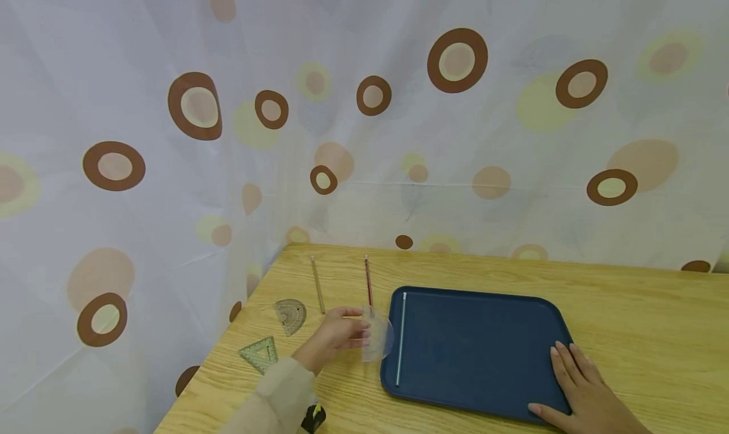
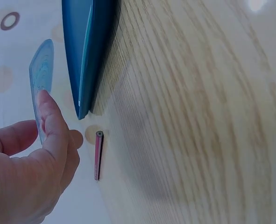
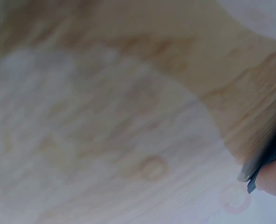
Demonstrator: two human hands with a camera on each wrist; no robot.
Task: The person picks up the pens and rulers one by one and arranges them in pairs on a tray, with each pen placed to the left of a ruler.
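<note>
My left hand (image 1: 342, 333) pinches a clear plastic protractor (image 1: 377, 338) between thumb and fingers, raised beside the left edge of a dark blue tray (image 1: 478, 352). In the left wrist view the protractor (image 2: 43, 67) is seen nearly edge-on, with the tray's corner beyond it. A pale blue-green pencil (image 1: 401, 339) lies lengthwise along the tray's left side. My right hand (image 1: 592, 390) rests on the tray's right rim, fingers straight and spread, thumb at the near corner. The right wrist view catches only a fingertip (image 3: 274, 177) at the tray's dark rim.
Left of the tray lie a red pencil (image 1: 368, 282), a tan pencil (image 1: 317, 285), another protractor (image 1: 292, 316) and a greenish set square (image 1: 261, 354). A black and yellow object (image 1: 313, 417) is partly hidden by my left sleeve (image 1: 276, 396). A patterned curtain (image 1: 398, 136) stands behind the wooden table (image 1: 643, 320).
</note>
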